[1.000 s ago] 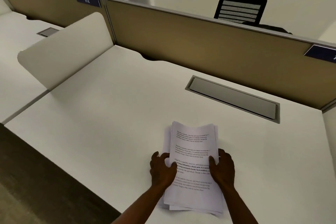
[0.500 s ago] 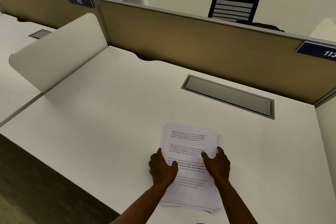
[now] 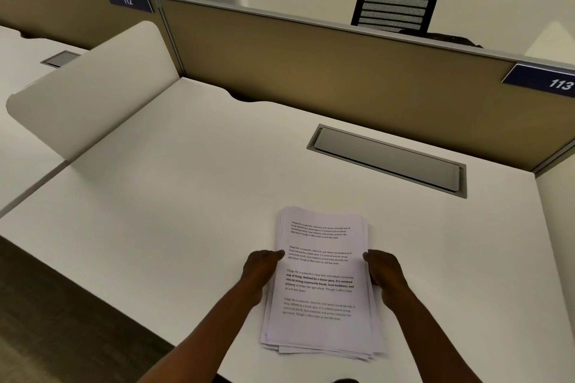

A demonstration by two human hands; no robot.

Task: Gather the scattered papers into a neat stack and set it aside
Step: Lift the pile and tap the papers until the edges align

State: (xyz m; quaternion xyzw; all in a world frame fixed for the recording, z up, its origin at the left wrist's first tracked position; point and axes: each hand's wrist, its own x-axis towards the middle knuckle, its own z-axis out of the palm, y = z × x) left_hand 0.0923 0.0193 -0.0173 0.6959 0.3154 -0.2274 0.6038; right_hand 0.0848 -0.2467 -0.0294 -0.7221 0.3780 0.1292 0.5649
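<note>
The person is standing at the desk [image 3: 155,196] with the papers [image 3: 320,283] gathered into one pile near the front edge, a little right of centre, well short of the grey cable tray [image 3: 389,162]. A second ago both hands were lying on top of the sheets, fingers spread over the print. Now they are sitting out at the sides: the left hand [image 3: 259,270] is pressing against the left long edge, the right hand [image 3: 384,272] against the right one, both hands closed in on the pile from either side with the thumbs just over the top sheet. Whether the fingers are curling under the pile I cannot tell.

That shift is telling me the gathering is over and the squaring is under way. The far end is looking fairly tidy, but the near end is still fanning out, with several corners sticking past the top sheet at the bottom right. I would judge the stack needs another squeeze or a tap on its short edge before it is neat, and setting it aside is not yet begun. Loose sheets like these could slide apart if lifted by the sides alone.
</note>
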